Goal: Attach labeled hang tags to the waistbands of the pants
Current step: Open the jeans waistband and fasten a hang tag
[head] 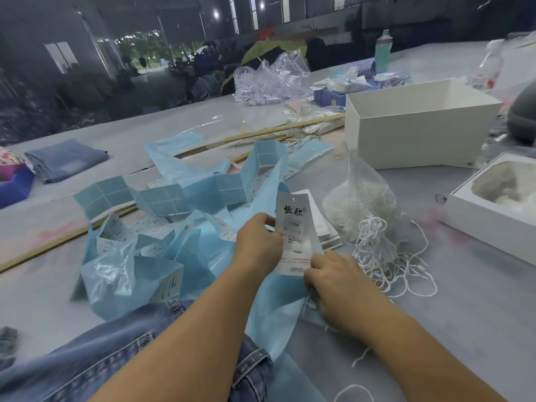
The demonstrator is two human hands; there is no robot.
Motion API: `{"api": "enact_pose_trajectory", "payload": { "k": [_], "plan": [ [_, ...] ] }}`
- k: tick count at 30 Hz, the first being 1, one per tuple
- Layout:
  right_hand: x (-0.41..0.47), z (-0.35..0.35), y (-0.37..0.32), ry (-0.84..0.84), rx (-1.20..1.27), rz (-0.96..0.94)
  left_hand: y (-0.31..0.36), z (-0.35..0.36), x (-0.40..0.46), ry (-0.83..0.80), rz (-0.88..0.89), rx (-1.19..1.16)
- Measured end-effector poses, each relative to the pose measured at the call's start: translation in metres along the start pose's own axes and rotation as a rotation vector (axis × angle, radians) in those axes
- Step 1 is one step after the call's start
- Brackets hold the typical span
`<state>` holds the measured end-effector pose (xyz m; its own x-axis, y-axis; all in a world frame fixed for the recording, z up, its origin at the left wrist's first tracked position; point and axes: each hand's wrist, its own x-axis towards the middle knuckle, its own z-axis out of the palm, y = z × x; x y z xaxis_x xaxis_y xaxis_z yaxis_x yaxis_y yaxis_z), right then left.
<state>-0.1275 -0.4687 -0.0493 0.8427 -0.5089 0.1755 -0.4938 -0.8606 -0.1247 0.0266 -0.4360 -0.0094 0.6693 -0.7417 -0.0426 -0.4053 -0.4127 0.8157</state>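
1. Left hand (pixel 259 238): fingers pinch the left edge of the white hang tag (pixel 296 227).
2. Right hand (pixel 336 282): fingers grip the tag's lower end.
3. Tag held upright above blue backing strips (pixel 174 195), mid-bench.
4. Denim pants (pixel 116 352) lie at the near edge of the bench (pixel 464 314), under the forearms.
5. White strings (pixel 385 250) just right of the hands; white box (pixel 417 126) toward the far right.

Garment factory hall: long worktable (pixel 203 117), label strips (pixel 162 195), jeans (pixel 87 358).
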Motion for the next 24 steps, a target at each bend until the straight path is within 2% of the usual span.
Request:
{"api": "enact_pose_trajectory", "payload": {
  "k": [10, 16, 18, 20, 22, 24],
  "plan": [
    [-0.003, -0.002, 0.005, -0.012, 0.072, -0.039, 0.007, -0.004, -0.002, 0.064, 0.042, -0.126],
    [-0.003, 0.0, 0.002, 0.0, -0.021, -0.069, 0.009, -0.004, -0.004, 0.068, 0.064, -0.175],
    [-0.003, -0.002, 0.001, 0.088, 0.054, -0.074, 0.01, -0.005, -0.005, 0.082, 0.064, -0.204],
    [-0.004, -0.008, -0.001, 0.275, 0.195, -0.055, 0.011, -0.008, -0.005, 0.109, 0.056, -0.239],
    [-0.007, -0.015, -0.003, 0.461, 0.342, -0.001, 0.013, -0.011, -0.009, 0.133, 0.036, -0.27],
    [-0.01, -0.023, -0.006, 0.55, 0.507, 0.073, 0.017, -0.017, -0.015, 0.139, 0.016, -0.32]
  ]
}}
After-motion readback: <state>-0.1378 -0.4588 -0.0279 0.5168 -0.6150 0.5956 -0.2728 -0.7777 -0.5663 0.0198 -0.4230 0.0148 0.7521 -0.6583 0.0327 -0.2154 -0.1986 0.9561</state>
